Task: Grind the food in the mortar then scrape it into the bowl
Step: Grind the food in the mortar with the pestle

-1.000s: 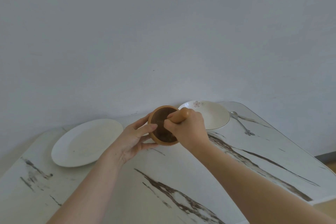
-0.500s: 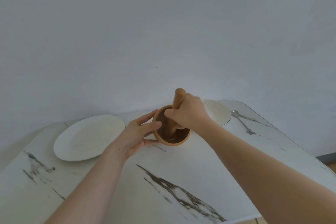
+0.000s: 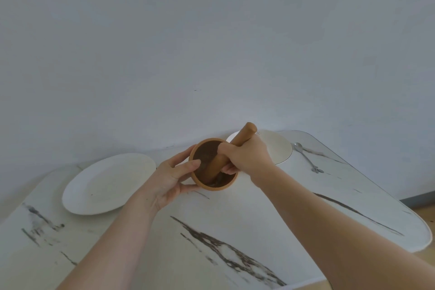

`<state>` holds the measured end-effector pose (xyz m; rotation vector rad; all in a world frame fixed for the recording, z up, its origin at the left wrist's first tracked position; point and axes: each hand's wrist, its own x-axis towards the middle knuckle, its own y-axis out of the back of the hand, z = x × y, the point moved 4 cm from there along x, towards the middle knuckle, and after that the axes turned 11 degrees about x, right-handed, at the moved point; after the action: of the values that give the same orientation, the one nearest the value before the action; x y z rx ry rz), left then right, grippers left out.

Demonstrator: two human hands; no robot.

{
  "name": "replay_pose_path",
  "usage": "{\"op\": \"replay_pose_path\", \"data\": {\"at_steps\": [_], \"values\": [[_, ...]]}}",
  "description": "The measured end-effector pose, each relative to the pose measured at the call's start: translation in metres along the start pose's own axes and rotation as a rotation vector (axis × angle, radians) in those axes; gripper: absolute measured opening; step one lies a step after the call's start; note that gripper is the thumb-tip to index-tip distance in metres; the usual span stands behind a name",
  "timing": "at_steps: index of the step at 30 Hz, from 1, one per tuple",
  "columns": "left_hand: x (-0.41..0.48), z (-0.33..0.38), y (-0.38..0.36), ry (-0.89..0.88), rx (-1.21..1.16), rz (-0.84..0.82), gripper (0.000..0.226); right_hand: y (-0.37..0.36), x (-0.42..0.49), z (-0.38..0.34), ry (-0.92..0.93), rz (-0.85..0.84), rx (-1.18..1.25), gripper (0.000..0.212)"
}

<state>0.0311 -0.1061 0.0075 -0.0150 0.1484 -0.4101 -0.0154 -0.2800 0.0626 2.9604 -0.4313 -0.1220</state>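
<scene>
**Mid-grind**

The left hand [image 3: 171, 176] cups the round brown wooden mortar [image 3: 215, 187] on the white, dark-veined marble table [image 3: 235, 223]. The right hand [image 3: 247, 158] grips the tan wooden pestle [image 3: 244, 135], tilted inside the mortar. Left of the mortar lies a flat white plate [image 3: 106, 183]; behind it, a white bowl [image 3: 280, 148]; farther right, a silver spoon [image 3: 306, 156].

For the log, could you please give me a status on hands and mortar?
Left hand cups mortar. Right hand grips pestle, tilted, tip inside mortar. Bowl just behind, nothing between.
</scene>
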Motion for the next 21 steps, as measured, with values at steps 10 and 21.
{"op": "replay_pose_path", "data": {"at_steps": [10, 21], "values": [[-0.002, -0.001, -0.001, 0.003, -0.043, -0.015, 0.062, -0.013, -0.01, 0.002, 0.087, 0.09, 0.083, 0.013], [-0.004, 0.0, -0.001, -0.005, -0.099, -0.013, 0.054, 0.001, -0.008, -0.036, 0.315, 0.244, -0.102, 0.03]]}}
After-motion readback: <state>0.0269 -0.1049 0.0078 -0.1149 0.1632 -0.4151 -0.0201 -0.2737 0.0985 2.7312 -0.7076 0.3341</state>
